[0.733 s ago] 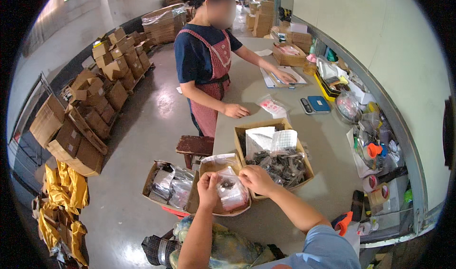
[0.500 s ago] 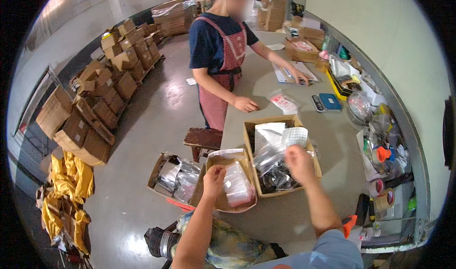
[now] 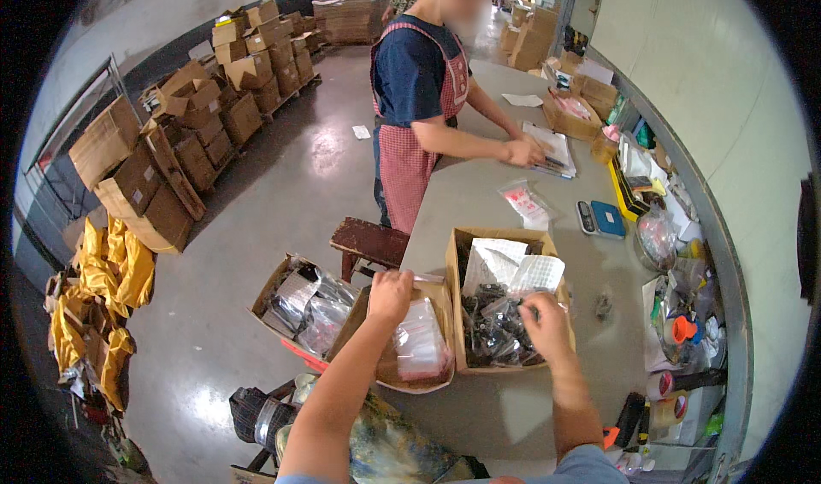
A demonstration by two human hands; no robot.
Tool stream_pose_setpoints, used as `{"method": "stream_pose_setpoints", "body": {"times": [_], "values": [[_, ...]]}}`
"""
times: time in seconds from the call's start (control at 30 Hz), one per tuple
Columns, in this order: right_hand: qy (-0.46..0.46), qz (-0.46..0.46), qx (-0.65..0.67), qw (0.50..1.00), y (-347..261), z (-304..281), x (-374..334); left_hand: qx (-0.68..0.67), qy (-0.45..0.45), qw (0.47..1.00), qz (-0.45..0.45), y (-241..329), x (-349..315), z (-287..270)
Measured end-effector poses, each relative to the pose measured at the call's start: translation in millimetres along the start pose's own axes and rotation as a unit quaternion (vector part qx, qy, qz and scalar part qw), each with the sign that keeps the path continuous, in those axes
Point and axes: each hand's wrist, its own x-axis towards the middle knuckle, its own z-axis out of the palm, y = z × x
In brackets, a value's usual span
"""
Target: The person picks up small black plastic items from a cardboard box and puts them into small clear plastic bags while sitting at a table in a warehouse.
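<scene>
My left hand (image 3: pixel 391 294) is curled over the back left rim of a small cardboard box (image 3: pixel 436 294) that holds clear plastic bags (image 3: pixel 417 345). To its right, my right hand (image 3: pixel 545 321) reaches down into a larger cardboard box (image 3: pixel 451 266), fingers bent onto bags of dark small parts (image 3: pixel 494 330). White mesh-patterned bags (image 3: pixel 513 270) lie at the back of that box. Both boxes stand on the grey table (image 3: pixel 479 202) in front of me.
A person in a checked apron (image 3: pixel 419 99) stands across the table with a hand on papers (image 3: pixel 547 146). A blue device (image 3: pixel 607 217), a small bag (image 3: pixel 526 200) and clutter line the right side. A stool (image 3: pixel 369 243), a floor box of bags (image 3: pixel 304 300) and stacked cartons (image 3: pixel 197 125) are on the left.
My right hand has left the small box and gone right into the larger box. My left hand has shifted to the small box's rim. The other person has moved both hands to the papers.
</scene>
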Motion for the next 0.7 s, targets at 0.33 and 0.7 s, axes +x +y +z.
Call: {"method": "stream_pose_setpoints", "body": {"times": [0.33,0.7], "values": [[-0.282,0.081,0.190,0.937,-79.6,71.5,3.2,-0.375,-0.045,0.926,-0.018,72.4,-77.6,-77.2],[-0.172,0.173,0.403,0.882,-63.4,111.7,-27.0,-0.668,0.007,0.730,-0.146,38.2,-94.2,-42.0]]}}
